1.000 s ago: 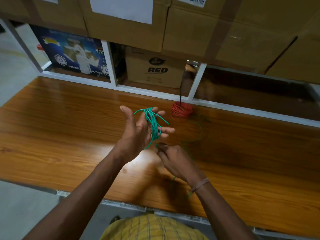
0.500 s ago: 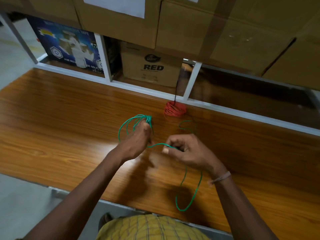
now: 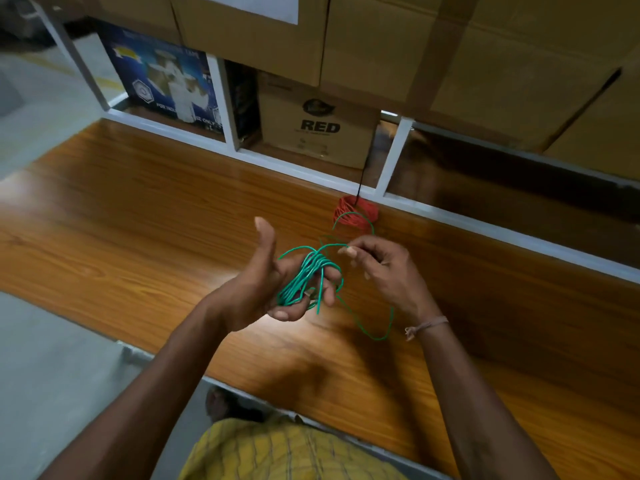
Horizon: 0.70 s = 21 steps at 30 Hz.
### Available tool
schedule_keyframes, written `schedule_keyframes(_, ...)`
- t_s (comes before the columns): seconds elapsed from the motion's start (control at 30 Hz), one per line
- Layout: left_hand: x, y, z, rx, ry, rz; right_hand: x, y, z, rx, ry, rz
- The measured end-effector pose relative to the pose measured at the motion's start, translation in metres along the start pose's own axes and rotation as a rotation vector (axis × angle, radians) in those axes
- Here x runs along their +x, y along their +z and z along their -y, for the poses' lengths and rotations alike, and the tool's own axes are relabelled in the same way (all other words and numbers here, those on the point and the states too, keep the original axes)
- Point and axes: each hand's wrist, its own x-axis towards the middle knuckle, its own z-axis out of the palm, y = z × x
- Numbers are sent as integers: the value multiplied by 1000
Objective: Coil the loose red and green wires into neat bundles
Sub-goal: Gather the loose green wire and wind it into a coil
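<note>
A long wooden table point(image 3: 138, 220) with a glossy orange-brown surface is seen under both hands, and it is bordered at the far side by a white metal frame point(image 3: 304, 174). Above the frame, large brown cardboard boxes point(image 3: 398, 46) are stacked, and below them a smaller brown cardboard box printed with the word RED point(image 3: 317, 128) is placed beside a blue printed carton point(image 3: 162, 84). A yellow checked shirt point(image 3: 277, 455) is visible at the bottom edge. The left hand point(image 3: 273, 282) is held above the table with the thumb raised, and its fingers are wrapped by several loops of the thin green plastic wire point(image 3: 304, 275), so the bundle is carried on these partly curled fingers. The right hand point(image 3: 381, 268), with a thin string bracelet point(image 3: 426, 325) on the wrist, is held just beside it, and the free strand of the same wire is pinched between its thumb and forefinger. From there a loose loop is hanging down towards the table. The coiled red wire bundle point(image 3: 356, 213) is lying on the table near the frame, behind the hands, and a thin black cord point(image 3: 362, 168) is seen rising from it.
</note>
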Motion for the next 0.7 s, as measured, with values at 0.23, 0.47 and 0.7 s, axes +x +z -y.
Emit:
schedule_keyframes(0.23,-3,-1,-29,-279,207,57,-15,39,-27,94,203,76)
schedule_keyframes(0.47,26,-7,-29,-266,346,-382,-26,67,9,-110,111,318)
schedule_keyframes(0.7,39,-43,-15,351,248,-699,-17,49,37,-118,128,440)
